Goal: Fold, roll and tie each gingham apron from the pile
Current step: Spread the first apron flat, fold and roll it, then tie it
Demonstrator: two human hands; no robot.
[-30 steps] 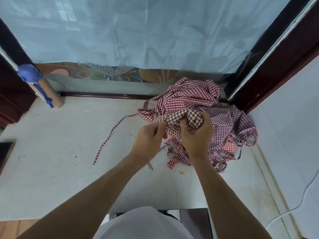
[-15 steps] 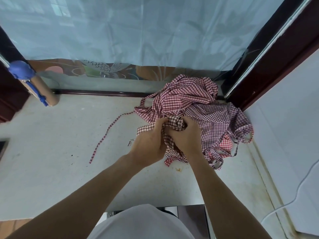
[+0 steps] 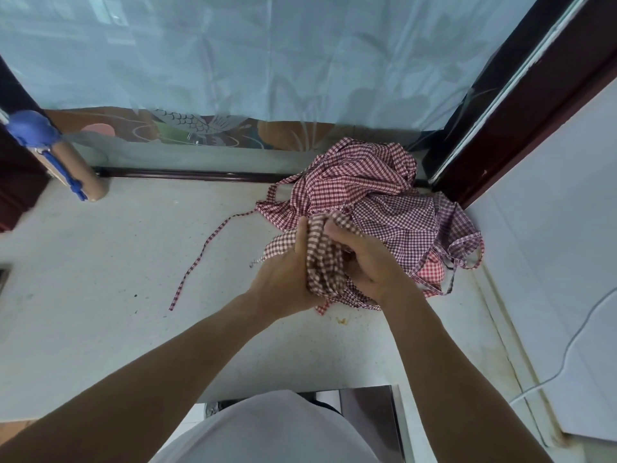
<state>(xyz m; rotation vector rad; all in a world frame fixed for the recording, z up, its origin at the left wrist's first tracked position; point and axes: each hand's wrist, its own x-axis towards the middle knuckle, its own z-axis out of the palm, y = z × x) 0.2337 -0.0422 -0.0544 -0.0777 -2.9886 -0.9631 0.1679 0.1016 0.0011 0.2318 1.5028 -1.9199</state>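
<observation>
A brown-and-white gingham apron (image 3: 322, 262) is bunched into a rough roll between my two hands, just in front of the pile. My left hand (image 3: 283, 279) grips its left side and my right hand (image 3: 369, 262) presses it from the right. Behind them a pile of red gingham aprons (image 3: 360, 182) lies crumpled against the corner of the window ledge. One loose strap (image 3: 200, 259) trails from the pile across the pale counter (image 3: 100, 262) to the left. The inner folds of the held apron are hidden by my fingers.
A cardboard roller with a blue handle (image 3: 63, 162) leans at the back left. Glass with a pale curtain (image 3: 233, 61) closes the back. A dark wooden frame (image 3: 500, 111) and a white wall (image 3: 551, 245) bound the right side, with a white cable (image 3: 574, 339) hanging there.
My hands have drawn the brown gingham apron nearer to me and squeezed it tighter between them. The camera view has shifted slightly.
</observation>
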